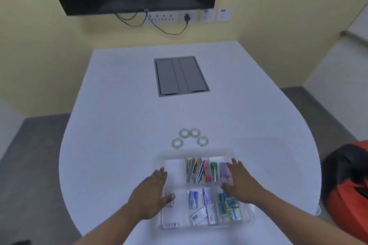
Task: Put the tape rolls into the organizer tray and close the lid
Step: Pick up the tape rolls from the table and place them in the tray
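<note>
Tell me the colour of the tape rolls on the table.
Pale, translucent whitish-green tape rolls, seen in the head view.

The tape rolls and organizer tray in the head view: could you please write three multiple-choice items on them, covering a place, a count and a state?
1. Where do the tape rolls lie?
A. On the table beyond the organizer tray
B. Inside the tray
C. On the floor

2. How many tape rolls are there?
A. Two
B. Four
C. Six

3. What are the hands doing?
A. Each holds a roll
B. Both are spread open over the tray
C. Both are off the table

Answers:
1 A: the rings sit on the bare white table past the tray's far edge.
2 B: four rings show in a loose cluster.
3 B: the left hand and right hand show flat, empty fingers over the compartments.
</note>
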